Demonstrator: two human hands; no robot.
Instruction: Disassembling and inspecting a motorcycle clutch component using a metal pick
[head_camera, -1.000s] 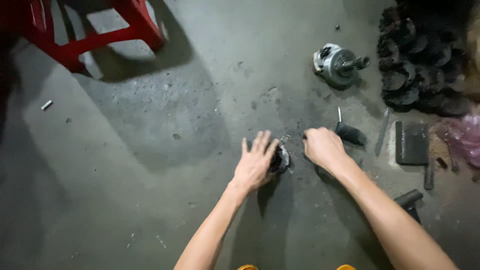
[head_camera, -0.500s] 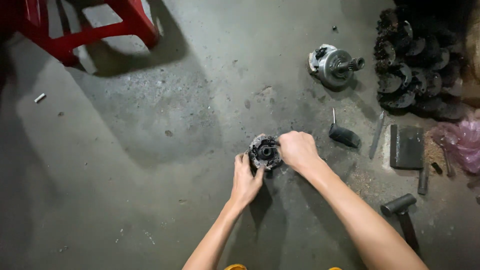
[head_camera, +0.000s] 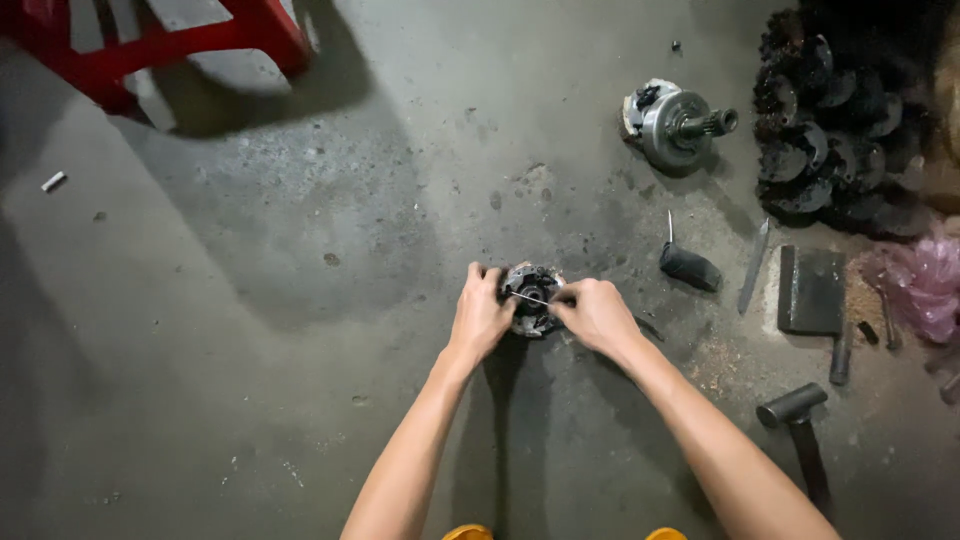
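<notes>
Both hands grip a round, greasy clutch part (head_camera: 532, 298) on the concrete floor (head_camera: 250, 350). Left hand (head_camera: 480, 318) clasps its rim; right hand (head_camera: 597, 315) pinches a thin pin (barely visible) across it. A hammer (head_camera: 795, 415) lies right of it, unused.

The round clutch part (head_camera: 532, 297) looks like dull, greasy metal, dark with worn bright spots. The floor (head_camera: 250, 330) is rough matt concrete, stained with oil. The drum assembly (head_camera: 677, 122) shows smoother grey metal. The stool (head_camera: 200, 40) is glossy red plastic.
</notes>
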